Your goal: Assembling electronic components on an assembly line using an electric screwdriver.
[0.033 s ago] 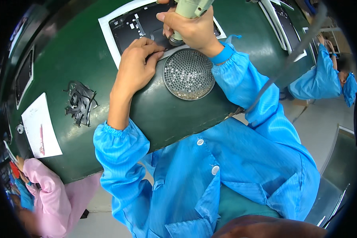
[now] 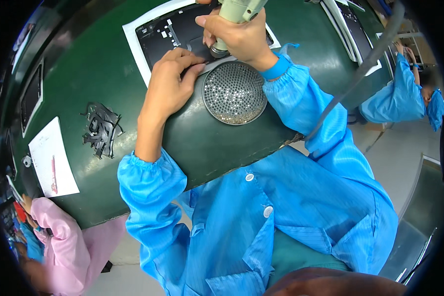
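A light green electric screwdriver point(image 2: 236, 11) is gripped in my right hand point(image 2: 242, 37), its metal nose pointing down at the near edge of a black panel point(image 2: 150, 37). The panel lies on a white sheet and bears small pale pieces and a grey strip. My left hand point(image 2: 168, 81) rests at the panel's near edge, thumb and forefinger drawn together beside the screwdriver's nose. What they pinch, if anything, is too small to make out. Just nearer than the panel sits a round perforated screw tray point(image 2: 234, 91), with small shiny screws in its holes and loose along its near rim.
Left of my forearm lies a pile of black strips point(image 2: 102, 129), then a paper sheet point(image 2: 47, 153) with a red pen. Other panels point(image 2: 350, 32) lie at the far right. A grey cable point(image 2: 352, 84) crosses above my right sleeve. Co-workers sit at both sides.
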The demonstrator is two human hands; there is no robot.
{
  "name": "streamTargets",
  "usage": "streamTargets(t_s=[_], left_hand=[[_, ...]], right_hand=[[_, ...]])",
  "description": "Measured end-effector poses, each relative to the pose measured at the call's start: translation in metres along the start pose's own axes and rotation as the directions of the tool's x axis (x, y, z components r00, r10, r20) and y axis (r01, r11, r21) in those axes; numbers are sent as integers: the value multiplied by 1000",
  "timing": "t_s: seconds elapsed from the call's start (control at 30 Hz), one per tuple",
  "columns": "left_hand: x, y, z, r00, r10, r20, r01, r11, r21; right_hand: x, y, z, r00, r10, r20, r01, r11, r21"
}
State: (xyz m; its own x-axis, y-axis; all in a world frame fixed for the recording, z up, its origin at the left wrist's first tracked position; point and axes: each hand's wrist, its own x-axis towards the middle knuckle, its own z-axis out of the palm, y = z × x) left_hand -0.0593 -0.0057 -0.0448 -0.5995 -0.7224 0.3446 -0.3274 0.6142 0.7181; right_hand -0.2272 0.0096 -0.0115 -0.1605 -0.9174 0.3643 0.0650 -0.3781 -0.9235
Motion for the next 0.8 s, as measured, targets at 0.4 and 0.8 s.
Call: streamTargets(t_s=[0.4, 0.8], left_hand=[[-12, 52, 32, 968, 249, 13, -245, 940, 237], [-9, 8, -52, 715, -660, -231, 663, 534, 525]], right_hand=[[-8, -49, -40, 814, -553, 177, 536, 833, 139], [-31, -66, -64, 992, -21, -127, 17, 999, -35]])
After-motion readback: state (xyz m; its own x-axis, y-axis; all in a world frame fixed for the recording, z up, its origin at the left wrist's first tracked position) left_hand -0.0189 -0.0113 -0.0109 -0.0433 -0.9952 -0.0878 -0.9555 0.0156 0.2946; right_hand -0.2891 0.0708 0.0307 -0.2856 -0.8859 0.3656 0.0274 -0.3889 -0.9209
